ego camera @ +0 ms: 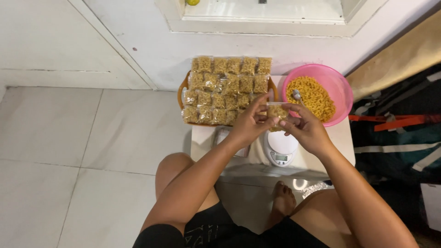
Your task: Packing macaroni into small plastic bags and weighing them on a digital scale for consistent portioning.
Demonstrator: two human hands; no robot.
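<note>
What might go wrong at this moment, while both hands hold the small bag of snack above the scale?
1. The small bag, pinched between the left hand and right hand, may spill onto the scale if its top is not closed yet.
2. The packed bags overhang the orange tray; a nudge might push some off.
3. The pink bowl sits close to the right arm and could be bumped.

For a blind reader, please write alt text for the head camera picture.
Both hands, left hand and right hand, hold a small clear bag of yellow snack above a white kitchen scale. A tray of filled bags sits to the left, a pink bowl of the same snack to the right.
</note>
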